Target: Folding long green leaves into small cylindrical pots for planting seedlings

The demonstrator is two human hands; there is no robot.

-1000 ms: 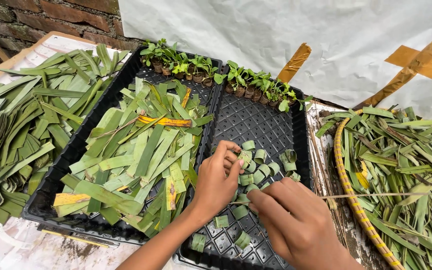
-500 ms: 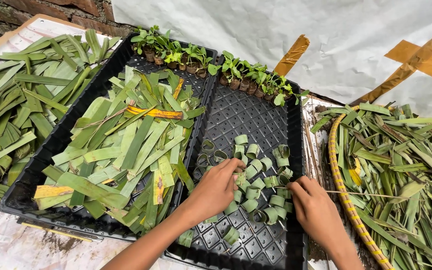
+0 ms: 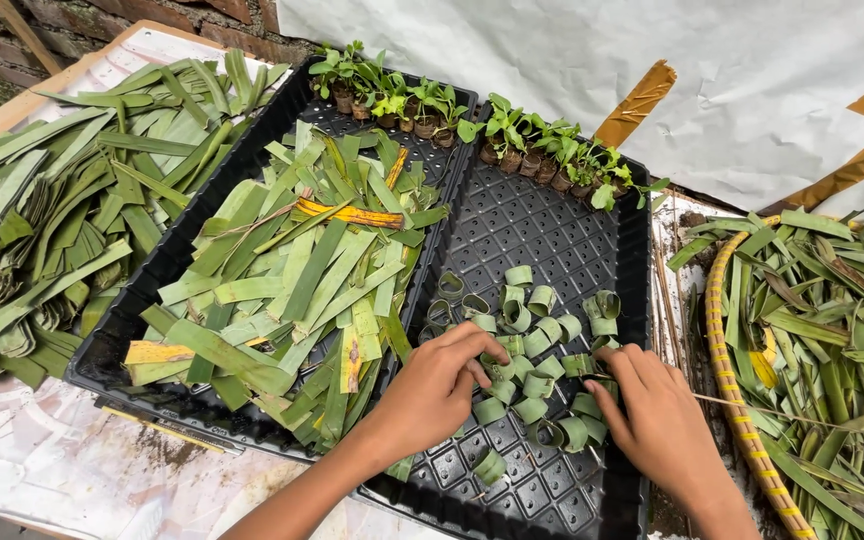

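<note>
Two black plastic seedling trays sit side by side. The right tray [image 3: 552, 230] holds several small rolled green leaf rings [image 3: 527, 320] heaped near its middle. My left hand [image 3: 432, 390] rests palm down on the left side of that heap, fingers curled over the rings. My right hand [image 3: 657, 420] lies on the heap's right side, fingertips touching the rings. Neither hand lifts a ring. The left tray [image 3: 117, 345] is piled with flat cut leaf strips [image 3: 302, 270].
Small seedlings in leaf pots [image 3: 492, 135] line the far edge of both trays. Loose long leaves [image 3: 42, 220] lie at the left, and a round woven basket [image 3: 727, 330] full of leaf strips stands at the right. A white sheet hangs behind.
Both hands have slid forward and spread apart over the ring heap. The view has shifted slightly, showing more of the right tray.
</note>
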